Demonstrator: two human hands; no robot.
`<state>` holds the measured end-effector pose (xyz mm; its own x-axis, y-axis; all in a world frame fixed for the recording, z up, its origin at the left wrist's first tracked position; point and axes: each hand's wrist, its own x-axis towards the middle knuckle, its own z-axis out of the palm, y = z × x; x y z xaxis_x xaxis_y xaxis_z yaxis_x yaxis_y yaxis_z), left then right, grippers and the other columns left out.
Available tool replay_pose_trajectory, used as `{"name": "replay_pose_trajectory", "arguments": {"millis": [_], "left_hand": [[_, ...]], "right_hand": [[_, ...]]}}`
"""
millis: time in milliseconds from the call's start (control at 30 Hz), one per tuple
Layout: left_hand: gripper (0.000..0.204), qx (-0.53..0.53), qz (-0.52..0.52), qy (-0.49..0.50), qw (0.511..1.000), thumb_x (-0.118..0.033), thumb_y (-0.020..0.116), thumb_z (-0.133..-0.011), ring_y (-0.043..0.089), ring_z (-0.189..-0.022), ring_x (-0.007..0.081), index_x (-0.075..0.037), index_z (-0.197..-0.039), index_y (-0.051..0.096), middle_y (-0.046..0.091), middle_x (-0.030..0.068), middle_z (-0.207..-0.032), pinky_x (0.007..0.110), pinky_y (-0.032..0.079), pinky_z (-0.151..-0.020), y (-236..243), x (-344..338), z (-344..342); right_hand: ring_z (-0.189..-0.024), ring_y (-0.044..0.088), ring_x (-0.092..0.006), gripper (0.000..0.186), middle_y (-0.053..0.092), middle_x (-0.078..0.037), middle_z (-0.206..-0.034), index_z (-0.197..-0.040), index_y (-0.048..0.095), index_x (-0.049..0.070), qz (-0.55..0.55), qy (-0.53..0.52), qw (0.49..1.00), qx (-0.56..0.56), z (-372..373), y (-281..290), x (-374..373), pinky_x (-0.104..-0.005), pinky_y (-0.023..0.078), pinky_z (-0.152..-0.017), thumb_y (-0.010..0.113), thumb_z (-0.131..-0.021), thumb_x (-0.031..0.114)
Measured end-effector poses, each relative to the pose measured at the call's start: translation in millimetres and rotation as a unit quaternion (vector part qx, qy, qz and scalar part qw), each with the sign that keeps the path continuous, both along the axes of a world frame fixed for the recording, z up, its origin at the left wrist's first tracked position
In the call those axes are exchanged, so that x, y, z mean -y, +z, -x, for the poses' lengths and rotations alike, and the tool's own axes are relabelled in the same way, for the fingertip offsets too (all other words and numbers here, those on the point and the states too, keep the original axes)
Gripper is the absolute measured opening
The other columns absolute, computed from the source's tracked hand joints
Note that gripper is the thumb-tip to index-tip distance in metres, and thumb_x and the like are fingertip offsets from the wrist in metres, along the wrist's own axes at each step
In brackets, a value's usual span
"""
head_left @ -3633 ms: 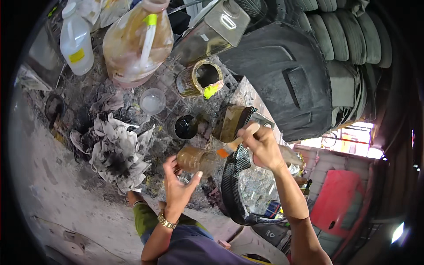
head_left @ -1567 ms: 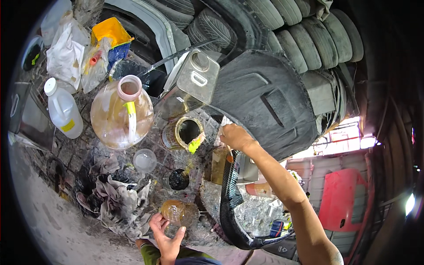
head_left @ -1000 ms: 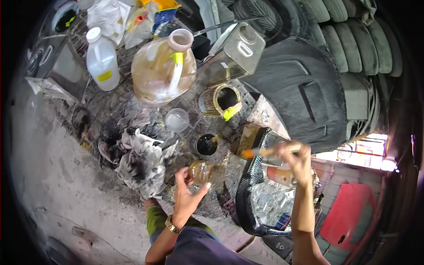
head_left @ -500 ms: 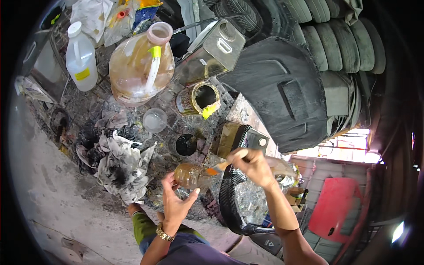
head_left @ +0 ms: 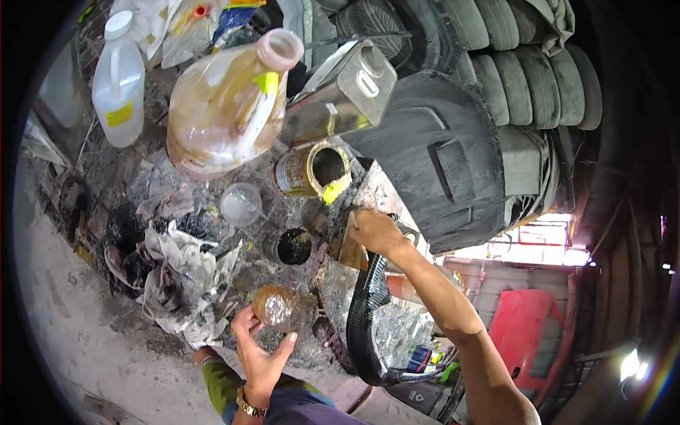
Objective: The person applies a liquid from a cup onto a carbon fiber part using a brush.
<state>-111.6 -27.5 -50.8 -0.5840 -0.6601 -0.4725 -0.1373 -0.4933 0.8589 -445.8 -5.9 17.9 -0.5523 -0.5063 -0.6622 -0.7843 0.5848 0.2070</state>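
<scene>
My left hand, a gold-coloured watch at its wrist, has its fingers and thumb around the near side of a clear plastic cup. Amber, syrupy-looking stuff coats the cup, which appears tilted. My right hand is closed, back of the hand up, over a yellowish box-shaped container. Its fingers hide whatever they grip, and the brush seen earlier does not show. Just below that hand, a curved black woven-patterned part lies along the bench's right side.
Beyond the hands stand a dark-filled cup, a clear cup, a yellow-smeared paint can, a metal canister, a large stained jug and a white bottle. Crumpled stained rags lie left. A black hood panel stands farther right.
My right hand has moved away from the amber cup, up to the yellowish container, and the brush has gone from sight. My left hand has drawn the cup slightly nearer and leftward.
</scene>
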Motion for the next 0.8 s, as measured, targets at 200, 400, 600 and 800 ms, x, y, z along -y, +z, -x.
{"name": "replay_pose_trajectory", "arguments": {"millis": [200, 400, 600, 800], "left_hand": [[0.080, -0.035, -0.014, -0.005, 0.999, -0.008, 0.079, -0.069, 0.050, -0.112, 0.0216, -0.005, -0.134, 0.033, 0.049, 0.0108, -0.124, 0.037, 0.040, -0.098, -2, -2, 3], [0.084, -0.030, -0.011, -0.002, 0.999, -0.021, 0.086, -0.068, 0.051, -0.114, 0.0230, -0.003, -0.134, 0.037, 0.047, 0.0134, -0.125, 0.038, 0.043, -0.096, -5, -1, 0], [0.085, -0.046, -0.022, 0.003, 0.999, -0.019, 0.086, -0.067, 0.051, -0.114, 0.0231, -0.003, -0.134, 0.037, 0.048, 0.0129, -0.125, 0.038, 0.042, -0.096, -7, -2, 5], [0.086, -0.045, -0.011, 0.014, 0.999, -0.019, 0.087, -0.066, 0.053, -0.112, 0.0238, -0.002, -0.133, 0.037, 0.048, 0.0138, -0.125, 0.039, 0.044, -0.094, -18, 0, -3]], "right_hand": [[-0.101, 0.064, -0.0412, 0.031, 0.067, -0.026, -0.103, -0.099, 0.065, -0.002, 0.012, -0.016, 0.999, -0.033, 35, 7, 6, -0.0476, 0.050, -0.092, 0.059, -0.085, 0.025], [-0.105, 0.063, -0.0393, 0.036, 0.065, -0.027, -0.109, -0.101, 0.065, -0.003, 0.023, -0.048, 0.996, -0.069, 64, 15, 27, -0.0470, 0.049, -0.093, 0.060, -0.084, 0.028], [-0.101, 0.065, -0.0389, 0.037, 0.067, -0.027, -0.101, -0.097, 0.066, -0.005, 0.059, 0.002, 0.995, -0.085, 107, 19, 23, -0.0441, 0.051, -0.089, 0.060, -0.084, 0.029], [-0.088, 0.066, -0.0398, 0.021, 0.067, -0.022, -0.093, -0.095, 0.066, 0.003, 0.121, -0.033, 0.988, 0.095, 65, 71, 47, -0.0437, 0.052, -0.081, 0.058, -0.088, 0.021]]}}
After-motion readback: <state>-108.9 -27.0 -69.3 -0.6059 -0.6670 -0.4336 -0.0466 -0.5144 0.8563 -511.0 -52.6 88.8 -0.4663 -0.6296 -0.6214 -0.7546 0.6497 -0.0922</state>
